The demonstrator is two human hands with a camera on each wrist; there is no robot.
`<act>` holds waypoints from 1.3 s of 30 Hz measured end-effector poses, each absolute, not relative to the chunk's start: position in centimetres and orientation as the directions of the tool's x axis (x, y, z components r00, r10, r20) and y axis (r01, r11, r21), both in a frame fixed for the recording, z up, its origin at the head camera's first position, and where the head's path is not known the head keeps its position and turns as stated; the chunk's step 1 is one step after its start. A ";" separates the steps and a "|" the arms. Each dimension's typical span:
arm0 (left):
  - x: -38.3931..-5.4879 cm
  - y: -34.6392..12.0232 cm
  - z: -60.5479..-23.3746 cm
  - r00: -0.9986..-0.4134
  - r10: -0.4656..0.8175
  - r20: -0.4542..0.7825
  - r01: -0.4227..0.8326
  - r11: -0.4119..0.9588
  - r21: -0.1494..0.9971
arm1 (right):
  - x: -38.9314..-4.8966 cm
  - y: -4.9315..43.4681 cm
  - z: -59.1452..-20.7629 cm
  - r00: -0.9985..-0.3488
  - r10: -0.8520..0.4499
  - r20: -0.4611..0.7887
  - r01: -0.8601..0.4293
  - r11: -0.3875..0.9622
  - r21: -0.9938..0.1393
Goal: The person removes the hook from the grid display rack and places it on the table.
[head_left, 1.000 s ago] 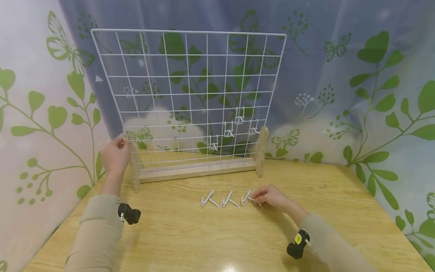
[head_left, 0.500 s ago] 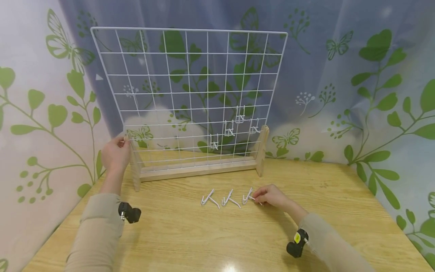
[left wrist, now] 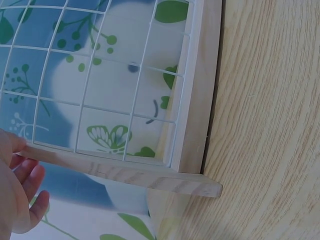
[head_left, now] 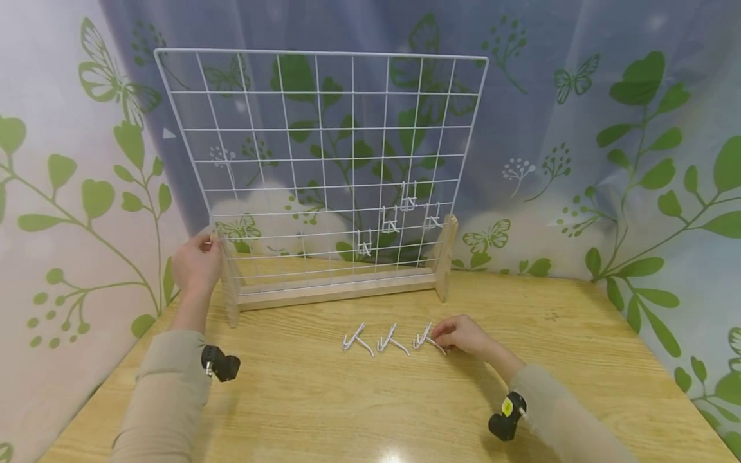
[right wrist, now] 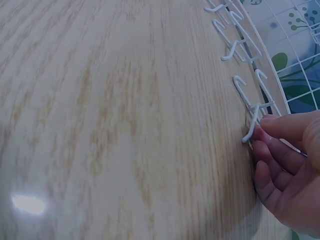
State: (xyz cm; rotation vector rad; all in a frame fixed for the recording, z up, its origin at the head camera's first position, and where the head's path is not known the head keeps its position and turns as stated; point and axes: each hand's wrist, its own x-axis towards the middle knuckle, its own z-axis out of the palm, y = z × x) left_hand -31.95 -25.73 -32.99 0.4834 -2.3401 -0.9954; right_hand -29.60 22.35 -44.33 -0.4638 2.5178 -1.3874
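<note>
A white wire grid panel (head_left: 317, 92) stands upright in a wooden stand (head_left: 338, 294). At its left end, my left hand (head_left: 198, 263) pinches the top of the wooden side post (left wrist: 115, 172) between thumb and fingers. My right hand (head_left: 463, 335) is low at the table, its thumb and fingertips pinching the right side of a white wire hook (right wrist: 253, 106), the rightmost in a row. Beside it lie a middle hook (head_left: 393, 339) and a left hook (head_left: 357, 339). Several more hooks (head_left: 390, 222) hang on the lower right of the grid.
The wood-grain table (head_left: 324, 405) reaches back to a printed curtain (head_left: 538, 225) with leaves and butterflies, close behind the stand. Another stretch of curtain (head_left: 69, 206) runs along the left side. Black wrist cameras (head_left: 220, 363) sit on both sleeves.
The rightmost hook has turned slightly in my right fingers, and its prong now shows more fully in front of them. My left hand keeps its place on the post.
</note>
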 end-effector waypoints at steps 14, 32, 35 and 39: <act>-32.0 -25.6 -32.8 -0.787 -0.512 0.345 -0.109 0.665 0.739 | -30.4 23.2 -41.3 -0.964 -0.263 -0.038 -0.118 0.551 -0.826; -31.8 -25.7 -33.0 -0.797 -0.501 0.336 -0.098 0.657 0.747 | -31.5 24.1 -36.6 -0.970 -0.241 0.046 -0.167 0.513 -0.842; -31.8 -25.7 -33.0 -0.796 -0.502 0.337 -0.101 0.660 0.745 | -31.6 24.2 -35.7 -0.971 -0.233 0.056 -0.171 0.514 -0.841; -31.9 -25.7 -33.1 -0.796 -0.503 0.338 -0.104 0.663 0.741 | -31.8 24.1 -34.5 -0.971 -0.230 0.062 -0.175 0.515 -0.839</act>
